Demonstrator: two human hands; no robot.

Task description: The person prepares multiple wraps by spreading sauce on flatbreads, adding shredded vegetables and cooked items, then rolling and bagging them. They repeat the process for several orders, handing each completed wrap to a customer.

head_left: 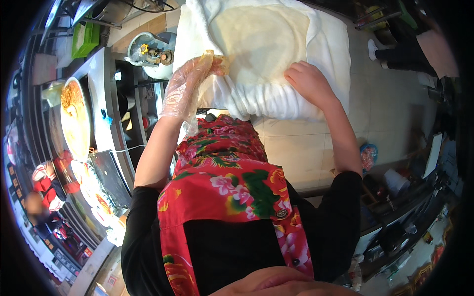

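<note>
A thick white cloth [333, 59] lies folded open in front of me, its near edge bunched up. Within its folds is a large, round, pale yellow sheet [264, 47] that looks like flatbread. My left hand [190, 81], in a loose clear plastic glove, hovers at the cloth's left side. Its fingers are bent together by a yellowish bit, and I cannot make out whether that is food or stained glove. On the right, my bare right hand [310, 85] has its fingers curled on the cloth's bunched edge.
A grey gas cylinder [157, 69] with a yellow valve knob stands left of the cloth. Beyond it is a green crate [85, 39]. Along the left runs a counter with a large round tray [76, 118] of reddish-brown food. Another person's legs [407, 56] show at far right.
</note>
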